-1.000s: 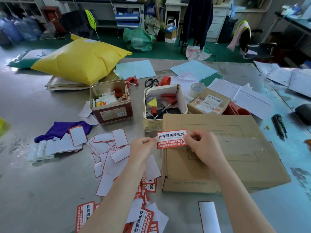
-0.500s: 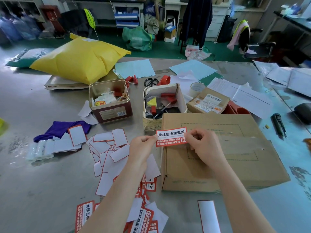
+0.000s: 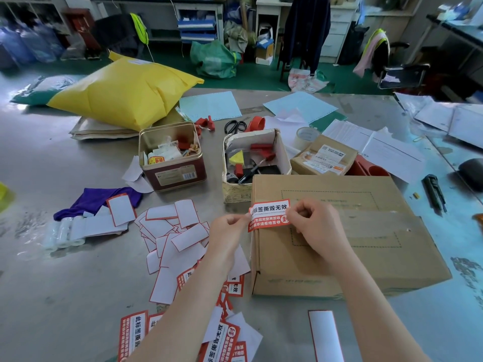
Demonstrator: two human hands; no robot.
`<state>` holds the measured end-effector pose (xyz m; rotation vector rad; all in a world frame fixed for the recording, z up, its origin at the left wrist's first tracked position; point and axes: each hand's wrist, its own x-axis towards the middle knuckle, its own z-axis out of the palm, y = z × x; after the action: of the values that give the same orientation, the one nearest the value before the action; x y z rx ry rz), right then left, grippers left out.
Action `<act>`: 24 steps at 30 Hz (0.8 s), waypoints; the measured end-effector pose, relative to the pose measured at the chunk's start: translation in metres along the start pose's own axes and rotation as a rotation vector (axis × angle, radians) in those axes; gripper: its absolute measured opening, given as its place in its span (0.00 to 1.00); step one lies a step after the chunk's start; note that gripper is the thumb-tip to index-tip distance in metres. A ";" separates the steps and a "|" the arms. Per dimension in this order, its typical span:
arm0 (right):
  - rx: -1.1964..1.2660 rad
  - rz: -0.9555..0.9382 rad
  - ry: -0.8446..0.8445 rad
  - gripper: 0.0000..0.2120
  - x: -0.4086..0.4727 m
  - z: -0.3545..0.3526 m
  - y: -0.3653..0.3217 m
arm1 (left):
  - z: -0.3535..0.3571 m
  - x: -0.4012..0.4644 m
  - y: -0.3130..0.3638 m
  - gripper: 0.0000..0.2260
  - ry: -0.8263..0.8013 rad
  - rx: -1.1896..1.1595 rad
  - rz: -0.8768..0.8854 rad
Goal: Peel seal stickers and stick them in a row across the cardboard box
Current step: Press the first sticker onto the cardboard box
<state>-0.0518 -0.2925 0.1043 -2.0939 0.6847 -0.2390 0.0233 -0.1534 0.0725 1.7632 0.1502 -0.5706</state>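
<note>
— What is that surface made of, and what sits on it?

— A dull grey metal table (image 3: 52, 283), scuffed and faintly reflective. On it lies a flat brown cardboard box (image 3: 366, 257) with matt corrugated sides, a dashed rectangle printed on its lid and a strip of clear glossy tape across the top. Left of it lies a heap of backing papers (image 3: 172, 231), white rectangles with thin red edges, overlapping loosely.

— And the sticker itself?

— The seal sticker (image 3: 269, 214) is a small rectangle, white band above with black characters, red band below with white characters. It is at the box's top left edge, overhanging it slightly; whether it touches the lid I cannot tell.

— The hands?

— The left hand (image 3: 228, 231) pinches the sticker's left end between curled fingers and thumb. The right hand (image 3: 313, 226) pinches its right end, fingers curled over the lid

— Anything beyond?

— A square metal tin (image 3: 172, 176), shiny inside, and a puffy yellow mailer bag (image 3: 122, 92), smooth and creased
</note>
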 end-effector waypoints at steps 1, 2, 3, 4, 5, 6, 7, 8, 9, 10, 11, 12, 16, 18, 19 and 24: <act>-0.007 0.001 -0.002 0.09 0.000 0.000 0.000 | 0.002 0.001 -0.001 0.08 -0.006 0.021 -0.006; -0.014 0.003 -0.004 0.09 0.000 -0.001 0.000 | 0.003 0.003 -0.003 0.08 -0.010 0.056 -0.009; -0.021 0.003 -0.005 0.09 0.001 -0.002 -0.001 | 0.003 0.004 -0.007 0.09 -0.013 0.099 -0.012; -0.025 0.002 -0.007 0.09 0.001 -0.002 -0.001 | 0.002 0.005 -0.010 0.10 -0.018 0.147 -0.015; -0.027 0.002 -0.010 0.09 0.001 -0.002 -0.002 | 0.002 0.005 -0.014 0.11 -0.021 0.198 -0.005; -0.028 0.001 -0.013 0.09 0.001 -0.003 -0.002 | 0.001 0.006 -0.017 0.12 -0.014 0.258 0.028; -0.030 0.000 -0.015 0.08 0.001 -0.003 -0.002 | 0.000 0.007 -0.019 0.12 0.008 0.317 0.084; -0.032 -0.001 -0.016 0.09 0.001 -0.003 -0.002 | -0.002 0.007 -0.019 0.12 0.042 0.363 0.161; -0.034 -0.003 -0.018 0.09 0.001 -0.003 -0.002 | -0.004 0.007 -0.019 0.13 0.079 0.383 0.253; -0.036 -0.006 -0.019 0.09 0.002 -0.002 -0.002 | -0.006 0.005 -0.017 0.14 0.107 0.378 0.353; -0.038 -0.009 -0.019 0.09 0.002 -0.002 -0.001 | -0.008 0.003 -0.015 0.15 0.115 0.360 0.445; -0.040 -0.011 -0.017 0.09 0.002 -0.002 -0.001 | -0.008 0.000 -0.013 0.16 0.097 0.338 0.515; -0.027 -0.008 -0.018 0.08 0.001 -0.001 0.000 | -0.006 -0.010 -0.012 0.15 -0.092 0.258 0.542; -0.015 0.001 -0.017 0.07 0.000 0.000 0.002 | -0.006 -0.010 -0.010 0.15 -0.105 0.231 0.507; -0.011 0.004 -0.015 0.07 0.000 0.001 0.002 | -0.008 -0.009 -0.007 0.16 -0.097 0.233 0.494; 0.000 0.003 -0.012 0.06 0.001 0.002 0.005 | -0.014 -0.015 -0.002 0.17 -0.095 0.297 0.498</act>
<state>-0.0519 -0.2944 0.0992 -2.0930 0.6809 -0.2245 0.0130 -0.1366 0.0797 1.9601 -0.4518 -0.3199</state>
